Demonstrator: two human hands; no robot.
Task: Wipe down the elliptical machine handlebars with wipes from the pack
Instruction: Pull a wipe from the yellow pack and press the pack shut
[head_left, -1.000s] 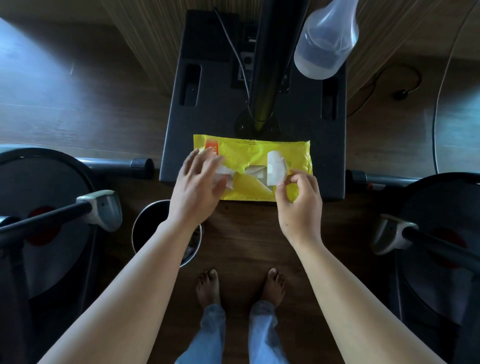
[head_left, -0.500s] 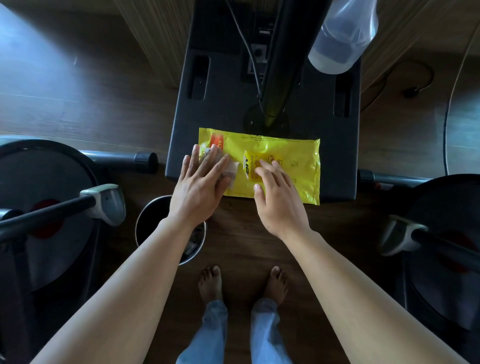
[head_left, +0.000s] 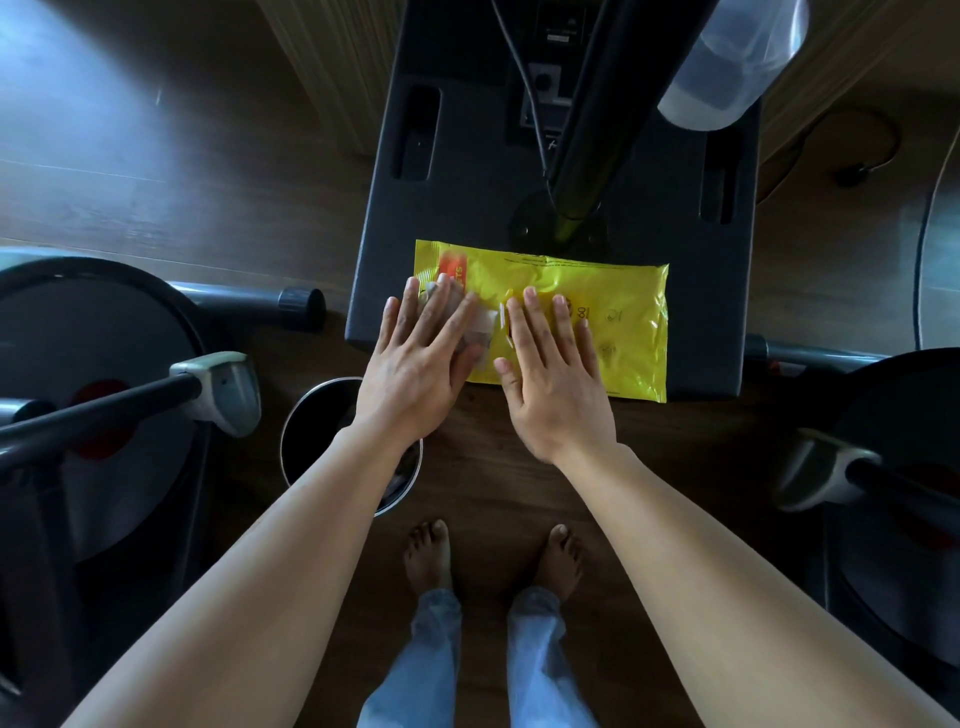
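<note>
At frame centre the pack is pressed onto the base by the flat right hand, fingers straight and nothing gripped, seemingly to seal its flap, while a wipe is pinned at its left end under the equally flat left hand.

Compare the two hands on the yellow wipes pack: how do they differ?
The left hand lies over a white wipe at the left end of the pack; the right hand lies bare on the pack's middle. The left hand's fingers slant rightward, the right hand's slightly leftward. Both are flat, palms down, fingers straight, reaching onto the pack.
</note>
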